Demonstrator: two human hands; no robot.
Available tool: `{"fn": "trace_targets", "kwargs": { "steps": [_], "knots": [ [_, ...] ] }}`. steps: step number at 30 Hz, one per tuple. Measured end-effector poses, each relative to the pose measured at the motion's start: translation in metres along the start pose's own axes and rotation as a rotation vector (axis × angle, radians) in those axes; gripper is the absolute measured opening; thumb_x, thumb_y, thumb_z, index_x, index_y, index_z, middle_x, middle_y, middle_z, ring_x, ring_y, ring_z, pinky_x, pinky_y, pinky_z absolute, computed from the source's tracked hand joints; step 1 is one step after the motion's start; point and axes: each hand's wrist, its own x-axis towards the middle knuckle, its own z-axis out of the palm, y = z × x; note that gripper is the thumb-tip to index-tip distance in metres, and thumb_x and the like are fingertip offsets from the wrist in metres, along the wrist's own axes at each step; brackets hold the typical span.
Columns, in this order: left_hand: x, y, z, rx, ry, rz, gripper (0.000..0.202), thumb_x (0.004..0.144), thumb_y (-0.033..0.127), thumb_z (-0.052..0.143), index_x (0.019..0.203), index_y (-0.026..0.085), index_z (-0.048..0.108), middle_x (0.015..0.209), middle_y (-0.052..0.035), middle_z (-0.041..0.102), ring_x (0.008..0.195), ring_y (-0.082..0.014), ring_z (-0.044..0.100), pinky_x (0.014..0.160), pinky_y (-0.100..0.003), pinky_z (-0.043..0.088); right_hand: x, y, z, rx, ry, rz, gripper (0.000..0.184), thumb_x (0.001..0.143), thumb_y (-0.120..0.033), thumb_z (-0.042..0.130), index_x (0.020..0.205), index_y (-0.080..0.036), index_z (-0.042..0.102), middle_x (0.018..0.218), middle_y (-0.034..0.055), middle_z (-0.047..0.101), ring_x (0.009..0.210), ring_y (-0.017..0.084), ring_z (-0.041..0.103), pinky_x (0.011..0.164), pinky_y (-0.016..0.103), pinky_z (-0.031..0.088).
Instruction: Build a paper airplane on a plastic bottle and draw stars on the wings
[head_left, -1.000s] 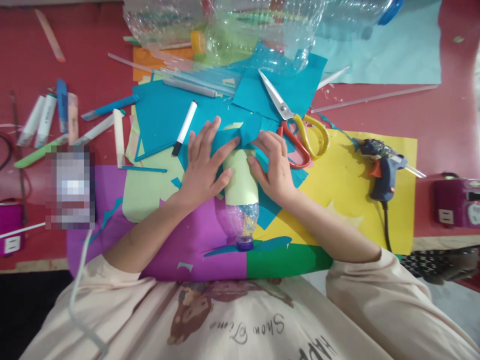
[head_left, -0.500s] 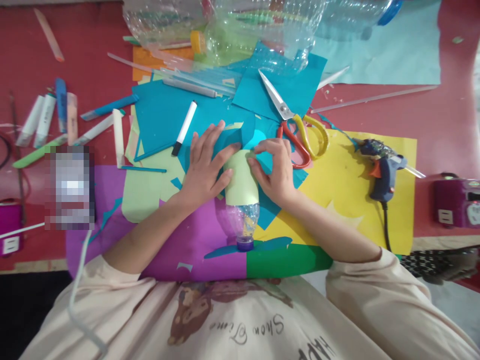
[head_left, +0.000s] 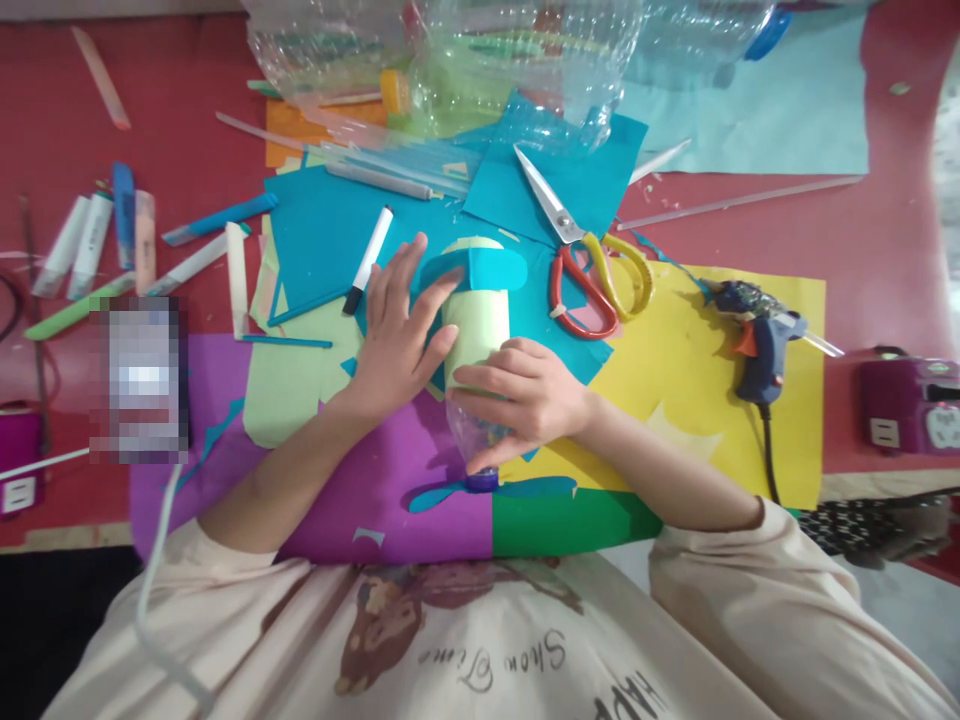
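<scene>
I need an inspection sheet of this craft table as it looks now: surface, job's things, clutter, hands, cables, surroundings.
Surface: red table, under coloured paper sheets.
Job's things: bottle wrapped in pale green paper, lying down, purple cap toward the person; blue paper piece on its far end.
Clutter: scissors, glue gun, marker, pens, empty bottles.
Hands: left hand flat against the pale green paper; right hand wrapped over the bottle's clear part.
Cables: black cord from glue gun; white cable at left.
Surroundings: purple socket box at right.

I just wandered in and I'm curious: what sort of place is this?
Probably a home or classroom craft workspace: coloured paper sheets lie spread out, scissors and a glue gun lie nearby, and the left hand and right hand steady a paper-wrapped bottle.
</scene>
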Motion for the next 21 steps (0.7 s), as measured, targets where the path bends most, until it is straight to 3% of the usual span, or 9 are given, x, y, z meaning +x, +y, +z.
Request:
{"fn": "trace_targets", "kwargs": {
  "steps": [6,12,16,18,21],
  "knots": [
    [0.002,-0.003,-0.038,-0.076,0.054,-0.074,0.044,0.099,0.042,0.037,0.139,0.025,0.038,0.153,-0.0092,0.031,0.142,-0.0271,0.029,0.116,-0.048,0.024,-0.009,0.009,0.006,-0.098,-0.026,0.188,0.056,0.086,-0.065,0.046,0.113,-0.018,0.062,0.103,0.0094,0.065,0.089,0.02,0.051,0.073,0.034,0.04],
    [-0.034,-0.026,-0.07,0.128,0.038,-0.217,0.04,0.091,0.023,0.048,0.132,0.021,0.05,0.138,-0.011,0.051,0.13,-0.0279,0.047,0.107,-0.046,0.039,-0.016,0.015,0.014,-0.141,-0.034,0.423,0.051,0.093,-0.057,0.036,0.123,-0.022,0.057,0.119,0.0117,0.061,0.105,0.025,0.055,0.089,0.041,0.044],
    [-0.058,-0.041,-0.083,0.316,0.01,-0.354,0.033,0.081,0.017,0.049,0.111,0.021,0.061,0.115,-0.0089,0.066,0.109,-0.0293,0.062,0.093,-0.043,0.049,-0.016,0.021,0.016,-0.025,-0.049,0.557,0.052,0.094,-0.057,0.034,0.129,-0.024,0.053,0.129,0.0119,0.055,0.118,0.028,0.051,0.1,0.048,0.041],
    [-0.065,-0.044,-0.085,0.35,-0.02,-0.435,0.022,0.08,0.02,0.051,0.099,0.022,0.063,0.107,-0.0067,0.068,0.103,-0.0291,0.064,0.088,-0.041,0.05,-0.016,0.024,0.016,0.011,-0.047,0.615,0.052,0.095,-0.056,0.032,0.132,-0.025,0.051,0.134,0.0119,0.052,0.124,0.029,0.049,0.103,0.051,0.04],
    [-0.071,-0.045,-0.086,0.357,-0.046,-0.45,0.01,0.078,0.029,0.055,0.084,0.023,0.062,0.092,-0.0062,0.067,0.09,-0.0282,0.064,0.08,-0.038,0.049,-0.016,0.027,0.016,0.046,-0.016,0.637,0.054,0.095,-0.057,0.028,0.134,-0.025,0.048,0.138,0.0126,0.047,0.129,0.029,0.046,0.103,0.052,0.041]
  ]
}}
